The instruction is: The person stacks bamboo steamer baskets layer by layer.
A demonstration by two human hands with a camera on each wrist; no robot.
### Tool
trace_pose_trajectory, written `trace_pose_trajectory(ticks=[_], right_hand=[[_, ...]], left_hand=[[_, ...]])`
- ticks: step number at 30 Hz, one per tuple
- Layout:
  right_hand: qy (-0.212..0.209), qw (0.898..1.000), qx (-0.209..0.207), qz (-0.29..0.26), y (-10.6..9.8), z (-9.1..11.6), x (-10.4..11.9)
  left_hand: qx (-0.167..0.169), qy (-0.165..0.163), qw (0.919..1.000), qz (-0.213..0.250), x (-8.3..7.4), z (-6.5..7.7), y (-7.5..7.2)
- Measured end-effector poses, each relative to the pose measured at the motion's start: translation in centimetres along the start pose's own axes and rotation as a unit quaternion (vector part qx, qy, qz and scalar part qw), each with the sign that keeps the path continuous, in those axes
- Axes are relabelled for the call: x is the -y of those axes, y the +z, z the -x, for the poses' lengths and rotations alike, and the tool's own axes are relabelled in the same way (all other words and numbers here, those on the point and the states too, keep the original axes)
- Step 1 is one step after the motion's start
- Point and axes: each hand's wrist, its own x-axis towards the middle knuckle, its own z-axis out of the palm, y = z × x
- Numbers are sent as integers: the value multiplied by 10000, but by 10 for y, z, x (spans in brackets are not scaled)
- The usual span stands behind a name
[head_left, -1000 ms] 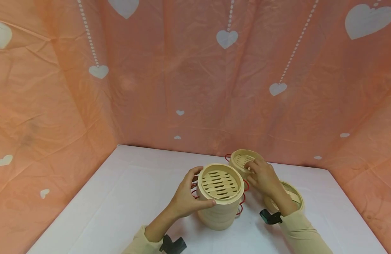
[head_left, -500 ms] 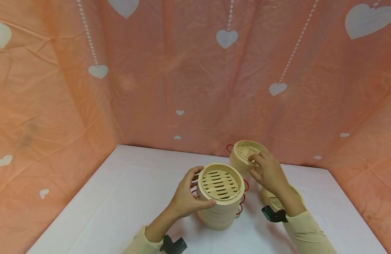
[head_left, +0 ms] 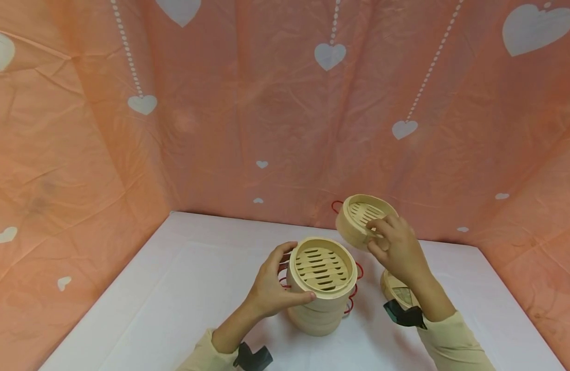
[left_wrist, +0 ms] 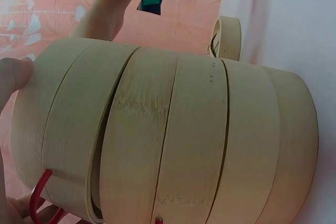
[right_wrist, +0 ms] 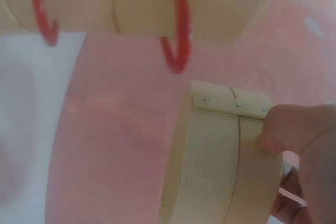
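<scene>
Both your hands hold bamboo: your left hand [head_left: 273,291] grips the steamer stack [head_left: 319,314] near its top, thumb on the near side. Beyond the stack and to its right, your right hand [head_left: 400,252] pinches a single steamer basket [head_left: 350,229], raised off the table [head_left: 196,288]. Another round bamboo piece [head_left: 397,288] sits right of the stack, partly hidden by your right arm.

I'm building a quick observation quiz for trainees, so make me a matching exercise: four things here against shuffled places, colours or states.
1. Left hand
2. Raised steamer basket
3. Side loops
4. Backdrop

A. Red
B. Gripped at its rim by the right hand
C. Orange-pink with pale hearts
D. Around the top of the steamer stack

Pairs: 1-D, 2-B, 3-A, 4-C
</scene>
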Motion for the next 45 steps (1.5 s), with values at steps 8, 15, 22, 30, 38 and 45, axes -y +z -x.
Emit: trace_pose_trajectory(ticks=[8, 15, 22, 30, 38, 45], right_hand=[[-84, 9998, -170, -100, -9, -3, 7], [-143, 9994, -249, -167, -16, -5, 19], [-284, 9990, -275, -219, -24, -7, 35], [-412, 9982, -241, -365, -31, -9, 51], [-731, 9954, -228, -569, -33, -10, 61], [-751, 9948, -84, -682, -32, -8, 67]], left_hand=[[-76, 213, 9989, -400, 1, -3, 0], [-92, 136, 9993, -350, 1, -1, 0], [-90, 160, 9989, -433, 5, -1, 0], [-20, 119, 9995, -305, 7, -1, -2], [65, -21, 9997, -216, 7, 0, -3], [136, 79, 9996, -220, 10, -1, -4]])
